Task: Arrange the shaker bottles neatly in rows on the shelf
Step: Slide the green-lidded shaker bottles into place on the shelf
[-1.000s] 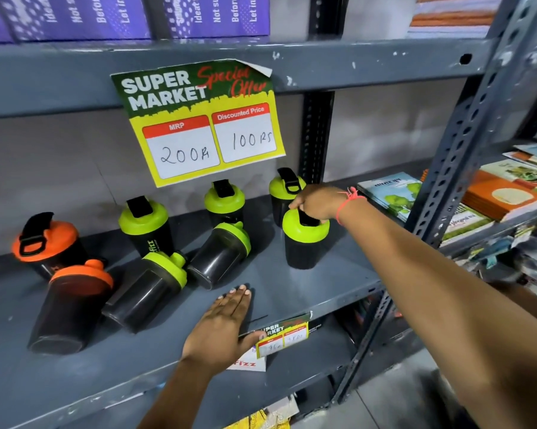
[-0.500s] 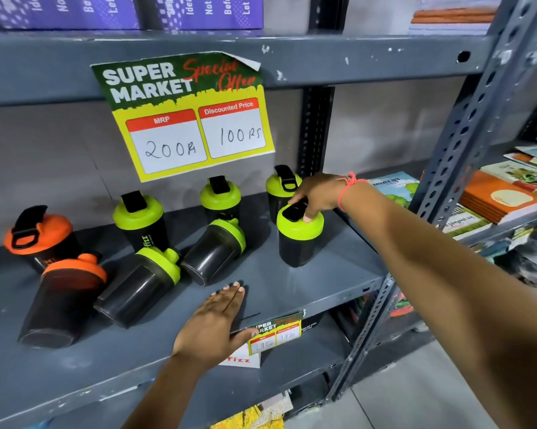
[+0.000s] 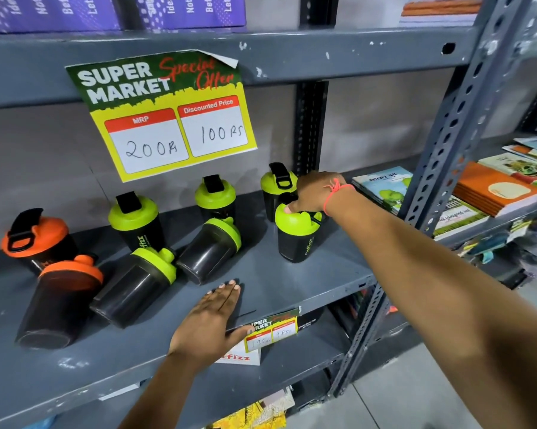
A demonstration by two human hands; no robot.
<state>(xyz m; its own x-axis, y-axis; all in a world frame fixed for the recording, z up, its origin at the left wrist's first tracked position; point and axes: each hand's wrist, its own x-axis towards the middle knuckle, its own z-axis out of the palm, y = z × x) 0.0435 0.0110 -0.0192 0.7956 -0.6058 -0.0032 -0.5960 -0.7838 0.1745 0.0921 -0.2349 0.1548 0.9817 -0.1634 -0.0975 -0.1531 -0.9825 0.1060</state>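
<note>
Black shaker bottles stand and lie on a grey metal shelf (image 3: 307, 283). My right hand (image 3: 315, 193) grips the lime lid of an upright green-lidded shaker (image 3: 296, 239) at the right. Behind it stands another green-lidded shaker (image 3: 275, 187); two more upright ones (image 3: 214, 196) (image 3: 135, 221) sit along the back. Two green-lidded shakers (image 3: 208, 252) (image 3: 134, 286) lie on their sides in the middle. At the left an orange-lidded shaker (image 3: 33, 239) stands, and another orange-lidded one (image 3: 58, 301) lies tipped. My left hand (image 3: 211, 320) rests flat, palm down, on the shelf's front edge.
A yellow price sign (image 3: 171, 116) hangs from the upper shelf (image 3: 354, 54). A small price tag (image 3: 272, 329) is fixed on the shelf's front lip. Books (image 3: 388, 187) lie to the right, past a perforated upright post (image 3: 446, 140). Purple boxes (image 3: 183, 10) sit above.
My right hand has shifted its grip on the front-right green-lidded shaker, turning it so its label faces front. My left hand stays flat on the shelf.
</note>
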